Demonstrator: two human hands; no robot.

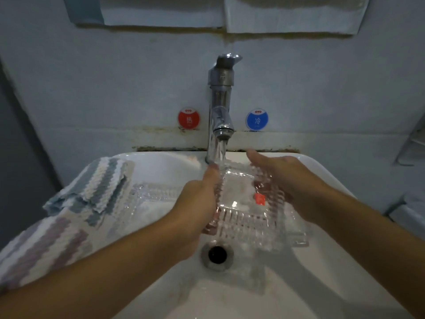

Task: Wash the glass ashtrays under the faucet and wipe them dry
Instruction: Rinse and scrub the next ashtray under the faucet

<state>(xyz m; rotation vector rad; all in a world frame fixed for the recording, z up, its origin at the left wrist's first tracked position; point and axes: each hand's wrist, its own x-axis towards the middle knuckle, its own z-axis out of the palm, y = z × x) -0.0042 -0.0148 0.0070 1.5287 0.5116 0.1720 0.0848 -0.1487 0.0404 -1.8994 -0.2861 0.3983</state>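
Observation:
A square clear glass ashtray (243, 203) with ribbed sides and a small red sticker is held over the white sink (230, 295), under running water from the chrome faucet (220, 107). My left hand (195, 203) grips its left edge, thumb on top. My right hand (285, 178) holds its right edge, with fingers under the glass. A second glass ashtray (151, 194) lies at the left of the basin, beside the cloths. Another piece of clear glass (299, 233) shows under the held ashtray at the right.
Striped blue-and-white and purple-and-white cloths (92, 187) drape over the sink's left rim. The drain (217, 254) sits below the ashtray. Red (188, 118) and blue (257, 119) round stickers flank the faucet on the wall. A metal rack (411, 143) is at the right.

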